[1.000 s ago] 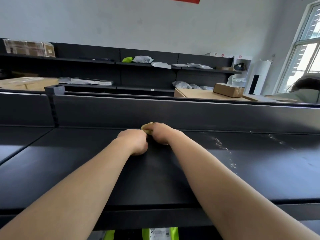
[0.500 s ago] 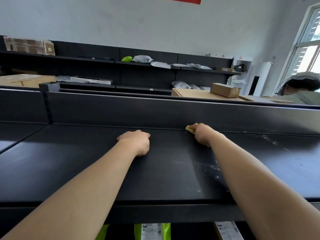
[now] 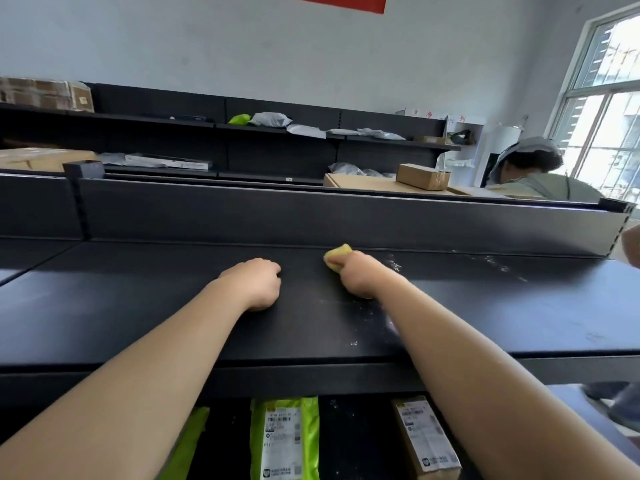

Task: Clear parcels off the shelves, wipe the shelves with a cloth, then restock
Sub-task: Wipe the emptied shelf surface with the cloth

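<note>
A black top shelf (image 3: pixel 145 306) stretches across the view with no parcels on it. My right hand (image 3: pixel 363 275) presses a yellow cloth (image 3: pixel 337 256) onto the shelf near its back panel. Only a corner of the cloth shows past my fingers. My left hand (image 3: pixel 258 282) rests as a loose fist on the shelf, a little to the left of the right hand, holding nothing. White dust streaks (image 3: pixel 498 266) lie on the shelf to the right of the cloth. On the shelf below sit a green parcel (image 3: pixel 285 441) and a brown parcel (image 3: pixel 426 441).
Black wall shelves (image 3: pixel 277 154) at the back hold grey bags and boxes. A cardboard box (image 3: pixel 422 176) rests on flat cartons behind the back panel. A person (image 3: pixel 540 174) bends down at the right by the window. Another hand's edge (image 3: pixel 632 245) shows at far right.
My right hand slid the cloth right from beside the left hand, then eased back a little. The left hand stayed put. The person at the right rose into view.
</note>
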Available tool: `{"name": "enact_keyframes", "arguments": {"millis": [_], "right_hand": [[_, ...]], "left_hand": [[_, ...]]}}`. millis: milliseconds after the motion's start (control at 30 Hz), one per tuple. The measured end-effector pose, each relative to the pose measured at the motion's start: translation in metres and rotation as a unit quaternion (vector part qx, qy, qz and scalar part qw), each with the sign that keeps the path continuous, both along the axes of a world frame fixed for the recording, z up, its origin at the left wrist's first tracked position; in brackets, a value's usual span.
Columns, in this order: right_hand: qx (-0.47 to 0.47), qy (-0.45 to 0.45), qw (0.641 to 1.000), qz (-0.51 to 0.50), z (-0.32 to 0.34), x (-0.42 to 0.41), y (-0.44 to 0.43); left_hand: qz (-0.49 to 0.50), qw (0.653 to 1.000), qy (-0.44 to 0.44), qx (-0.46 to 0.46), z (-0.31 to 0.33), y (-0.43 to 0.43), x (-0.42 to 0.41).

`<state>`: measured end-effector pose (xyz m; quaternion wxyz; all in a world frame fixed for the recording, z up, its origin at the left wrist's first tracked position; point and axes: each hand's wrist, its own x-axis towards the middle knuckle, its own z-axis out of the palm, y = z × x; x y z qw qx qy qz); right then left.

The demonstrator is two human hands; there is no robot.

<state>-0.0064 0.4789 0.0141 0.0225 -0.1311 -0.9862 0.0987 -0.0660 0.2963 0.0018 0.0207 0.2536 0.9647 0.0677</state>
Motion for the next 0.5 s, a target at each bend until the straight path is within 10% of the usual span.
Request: {"name": "enact_keyframes", "arguments": {"millis": [267, 500], "right_hand": [[0.026, 0.049, 0.989, -0.134, 0.005, 0.051, 0.061], [-0.019, 0.074, 0.997, 0.015, 0.009, 0.035, -0.082]], "left_hand": [[-0.022, 1.0, 0.005, 0.016, -0.003, -0.009, 0.022], [-0.025, 1.0, 0.006, 0.011, 0.0, -0.03, 0.036]]}}
